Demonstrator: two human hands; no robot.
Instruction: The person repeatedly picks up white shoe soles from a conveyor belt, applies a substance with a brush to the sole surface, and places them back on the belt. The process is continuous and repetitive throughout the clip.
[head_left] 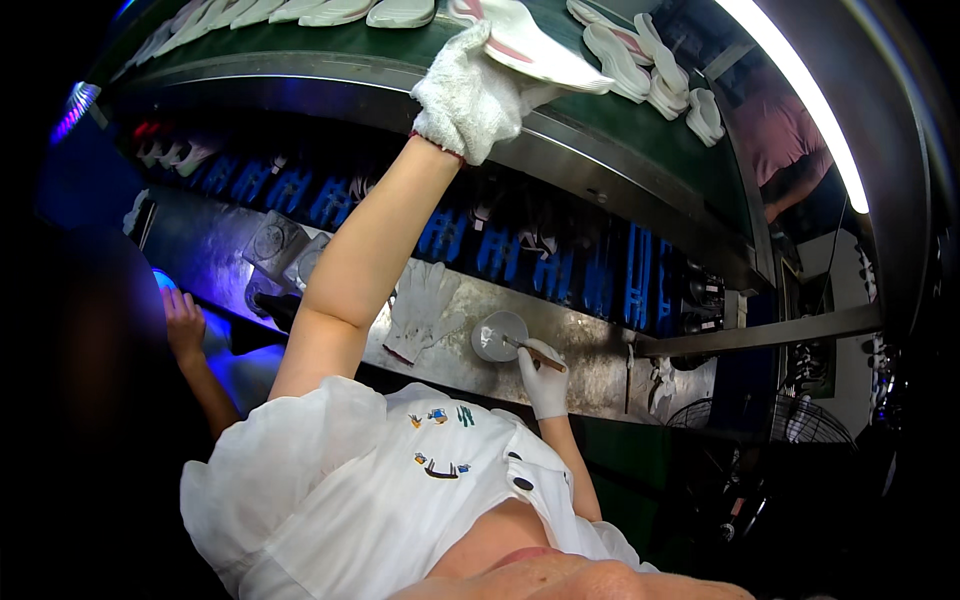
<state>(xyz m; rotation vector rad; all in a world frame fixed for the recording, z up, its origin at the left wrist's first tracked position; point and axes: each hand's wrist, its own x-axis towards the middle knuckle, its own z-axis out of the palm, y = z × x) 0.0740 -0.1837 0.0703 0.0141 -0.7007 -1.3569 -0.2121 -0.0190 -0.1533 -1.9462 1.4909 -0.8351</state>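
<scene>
My left hand [468, 95], in a fluffy white glove, reaches up to the raised green belt [300, 52]. Its fingers are closed on the near end of a white shoe sole [545, 52] with a pink stripe, tilted over the belt's metal edge. Lower down, my right hand [545, 385] in a thin white glove grips a brush [543, 357] by its brown wooden handle. The brush's tip reaches into a small white bowl [492, 343] on the metal bench [590, 385]. Beside the bowl lies a spare white glove [420, 310].
More white soles [400, 12] line the belt, with another group [650, 65] at right. Under it runs a dark shelf of blue holders [440, 235]. A co-worker's hand [183, 322] is at left; a person in pink [780, 135] stands far right. A fan [815, 420] is lower right.
</scene>
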